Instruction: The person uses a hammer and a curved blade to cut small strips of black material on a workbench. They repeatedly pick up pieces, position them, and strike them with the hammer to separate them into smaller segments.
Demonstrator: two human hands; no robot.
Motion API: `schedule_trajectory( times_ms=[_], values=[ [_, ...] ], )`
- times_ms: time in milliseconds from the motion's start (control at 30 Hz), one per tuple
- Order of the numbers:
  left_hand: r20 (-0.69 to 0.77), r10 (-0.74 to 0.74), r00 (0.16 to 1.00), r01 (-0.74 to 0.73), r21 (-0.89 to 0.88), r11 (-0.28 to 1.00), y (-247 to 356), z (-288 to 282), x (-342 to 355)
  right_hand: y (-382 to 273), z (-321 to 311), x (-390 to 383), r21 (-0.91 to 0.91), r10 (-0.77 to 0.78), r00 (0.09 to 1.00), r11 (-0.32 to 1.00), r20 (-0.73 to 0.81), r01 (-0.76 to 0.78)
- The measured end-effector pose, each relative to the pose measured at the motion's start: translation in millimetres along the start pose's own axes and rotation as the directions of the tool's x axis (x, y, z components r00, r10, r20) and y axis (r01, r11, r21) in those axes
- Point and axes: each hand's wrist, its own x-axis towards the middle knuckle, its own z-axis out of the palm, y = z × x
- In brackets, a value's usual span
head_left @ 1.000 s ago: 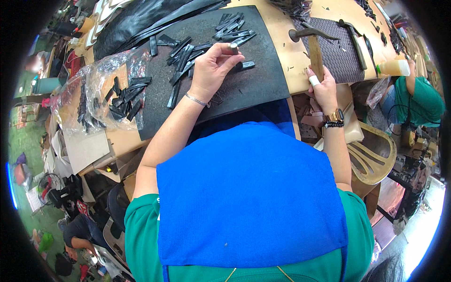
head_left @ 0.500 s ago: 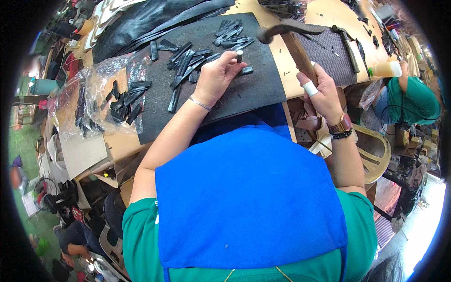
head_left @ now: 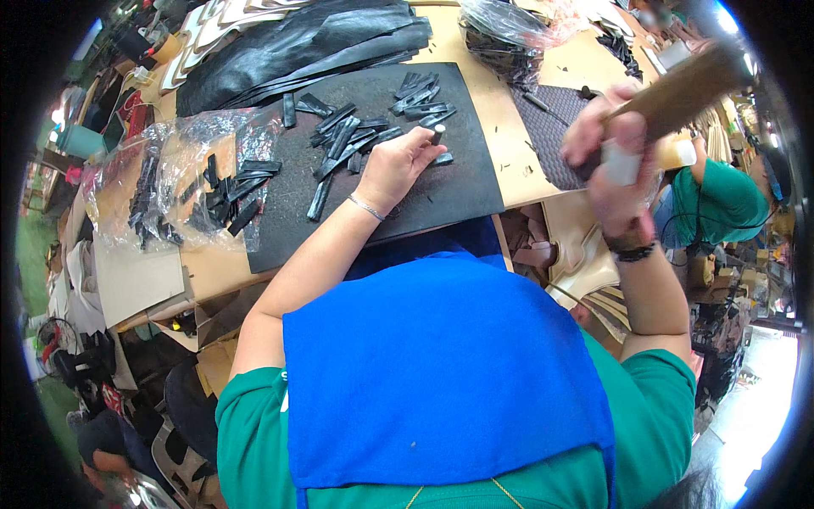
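Observation:
My left hand (head_left: 392,172) pinches a short metal punch (head_left: 437,133) upright over the dark mat (head_left: 473,127); its lower end is hidden behind my fingers. Several black leather strips (head_left: 342,136) lie loosely piled beside that hand, and a small dark piece (head_left: 443,159) is right by its fingertips. To the right, my right hand (head_left: 623,161), blurred and with white tape on a finger, is raised and wrapped round the wooden handle of a hammer (head_left: 691,89). The handle slants up to the right; the hammer's head cannot be made out.
A clear plastic bag (head_left: 178,182) with more black strips lies left of the mat. Stacked black leather sheets (head_left: 297,55) are at the back. On the right are a quilted dark pad (head_left: 543,140) and a wrapped bundle (head_left: 504,42). Another person in a green shirt (head_left: 721,199) is at far right.
My right hand has swung the hammer up and to the right, away from the punch. My left hand keeps its pinch on the punch. The whole view has shifted slightly.

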Motion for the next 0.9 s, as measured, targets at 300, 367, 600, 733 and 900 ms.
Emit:
schedule_trajectory(
  times_ms=[300, 367, 600, 733, 900],
  values=[
    [-0.030, 0.039, 0.999, -0.038, 0.023, 0.999, 4, -2, 0, 17, 6, -35, -0.128, 0.260, 0.966, 0.957, -0.012, -0.259],
    [-0.008, 0.024, 1.000, -0.024, 0.019, 1.000, 0, 1, -2, 22, -18, -35, -0.817, 0.408, 0.834, 0.570, 0.370, 0.084],
    [-0.021, -0.089, 0.996, 0.088, -0.058, 0.994, 1, -2, -5, 41, -10, -73, -0.821, 0.689, 0.724, 0.425, 0.019, -0.382],
    [-0.120, -0.285, 0.951, 0.157, -0.606, 0.780, -9, -8, -2, 64, -17, -95, -0.860, 0.694, 0.719, 0.391, 0.041, -0.328],
    [0.021, -0.223, 0.975, 0.223, 0.001, 0.975, -11, -33, -2, 63, -10, -99, -0.821, 0.741, 0.670, 0.352, -0.048, -0.449]
  ],
)
